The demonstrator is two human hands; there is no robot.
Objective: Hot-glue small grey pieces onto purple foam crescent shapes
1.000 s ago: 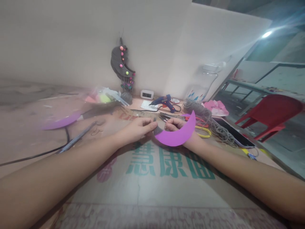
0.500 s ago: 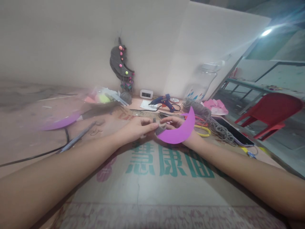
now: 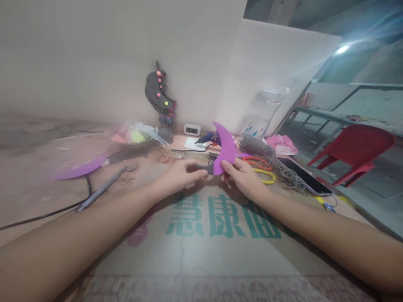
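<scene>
Held up between both hands is a purple crescent cutout point(image 3: 227, 144), its lower end wrapped in grey yarn point(image 3: 206, 167). My left hand point(image 3: 184, 173) pinches the grey-wrapped end between thumb and fingers. On the purple part, my right hand point(image 3: 239, 174) grips with the thumb on the near face; its other fingers are partly hidden behind. Just behind the crescent lies a blue glue gun point(image 3: 206, 137), partly covered by it. Orange-handled scissors point(image 3: 256, 162) and a yellow-handled pair point(image 3: 267, 177) lie right of my right hand.
A finished grey crescent with pompoms point(image 3: 154, 90) hangs on the wall. Along the back stand a bowl of colourful pieces point(image 3: 134, 138), a small clock point(image 3: 192, 129) and a clear bottle point(image 3: 262, 113). Tangled grey yarn point(image 3: 283, 167) and a phone point(image 3: 304, 176) lie right; another purple piece point(image 3: 82, 167) lies left.
The crescent has turned so its purple tip points up and leftward. My right hand has shifted its grip onto the purple face, while my left stays at the grey end.
</scene>
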